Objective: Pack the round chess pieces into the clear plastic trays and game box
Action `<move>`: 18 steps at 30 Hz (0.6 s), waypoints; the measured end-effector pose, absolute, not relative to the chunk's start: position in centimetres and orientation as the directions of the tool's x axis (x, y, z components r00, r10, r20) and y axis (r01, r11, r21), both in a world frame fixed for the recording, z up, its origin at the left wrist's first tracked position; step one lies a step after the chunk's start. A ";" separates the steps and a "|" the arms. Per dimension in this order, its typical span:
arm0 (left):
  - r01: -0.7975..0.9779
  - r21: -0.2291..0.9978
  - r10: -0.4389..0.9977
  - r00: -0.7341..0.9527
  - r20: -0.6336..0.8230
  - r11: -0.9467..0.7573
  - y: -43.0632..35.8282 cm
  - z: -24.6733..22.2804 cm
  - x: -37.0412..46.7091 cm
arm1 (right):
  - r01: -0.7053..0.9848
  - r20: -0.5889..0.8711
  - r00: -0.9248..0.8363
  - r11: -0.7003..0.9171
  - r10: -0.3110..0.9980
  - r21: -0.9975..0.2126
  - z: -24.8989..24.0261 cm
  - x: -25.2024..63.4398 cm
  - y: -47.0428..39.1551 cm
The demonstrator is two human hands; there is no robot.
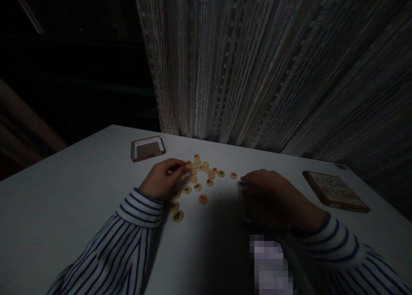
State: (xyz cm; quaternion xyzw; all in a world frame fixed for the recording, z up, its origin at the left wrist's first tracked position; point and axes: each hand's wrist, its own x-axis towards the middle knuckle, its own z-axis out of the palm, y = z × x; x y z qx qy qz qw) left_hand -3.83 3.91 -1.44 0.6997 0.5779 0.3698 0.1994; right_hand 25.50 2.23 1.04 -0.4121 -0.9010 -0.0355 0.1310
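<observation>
Round wooden pieces (197, 187) with red or black characters lie scattered on the white table (96, 179), several of them bunched or overlapping. At the left side of the pile my left hand (163, 177) is closed, thumb and fingertips together around a wooden piece (188, 168). My right hand (270, 190) rests over a dark box (249, 205) to the right of the pieces, its fingers hidden in shadow behind the back of the hand. A single red-marked piece (233, 175) lies just left of its fingertips.
An open shallow tray (132, 151) stands at the back left. A flat patterned box (337, 191) lies on the right. Behind the table hangs a striped curtain (219, 63). A blurred pale object (272, 265) is at the near edge.
</observation>
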 end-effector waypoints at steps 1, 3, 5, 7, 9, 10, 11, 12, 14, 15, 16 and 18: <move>0.678 0.684 0.952 0.079 0.297 -0.269 4.1 -1.6 -3.9 | 0.753 0.250 -0.627 0.656 0.738 -0.048 1.3 25.1 2.3; 0.716 0.624 0.936 0.124 0.329 -0.314 4.3 -2.0 -4.1 | 0.757 0.201 -0.631 0.652 0.749 -0.052 1.6 24.3 2.6; 0.760 0.537 0.910 0.174 0.375 -0.367 4.4 -2.5 -4.2 | 0.759 0.156 -0.637 0.650 0.755 -0.048 1.8 23.6 2.9; 0.805 0.427 0.880 0.230 0.416 -0.412 4.4 -2.9 -4.3 | 0.755 0.116 -0.648 0.655 0.753 -0.035 1.8 22.9 3.4; 0.839 0.323 0.857 0.281 0.432 -0.438 4.3 -3.1 -4.4 | 0.753 0.076 -0.655 0.657 0.752 -0.012 1.7 22.2 4.1; 0.851 0.284 0.851 0.297 0.432 -0.442 4.3 -3.1 -4.4 | 0.754 0.056 -0.656 0.657 0.753 -0.001 1.6 21.8 4.5; 0.860 0.255 0.849 0.310 0.428 -0.443 4.2 -3.2 -4.5 | 0.754 0.041 -0.656 0.657 0.753 0.007 1.5 21.5 4.9; 0.867 0.238 0.850 0.313 0.424 -0.438 4.2 -3.2 -4.5 | 0.758 0.032 -0.653 0.653 0.757 0.013 1.4 21.1 5.3; 0.877 0.222 0.854 0.310 0.417 -0.427 4.2 -3.3 -4.6 | 0.772 0.030 -0.635 0.635 0.772 0.017 1.0 20.3 6.2; 0.880 0.220 0.857 0.305 0.415 -0.420 4.2 -3.3 -4.6 | 0.780 0.028 -0.625 0.625 0.780 0.017 0.9 19.9 6.6; 0.883 0.219 0.859 0.300 0.415 -0.414 4.2 -3.3 -4.6 | 0.790 0.023 -0.613 0.613 0.790 0.020 0.7 19.5 6.9; 0.887 0.222 0.864 0.291 0.411 -0.404 4.2 -3.4 -4.6 | 0.805 0.007 -0.592 0.592 0.806 0.027 0.5 18.8 7.6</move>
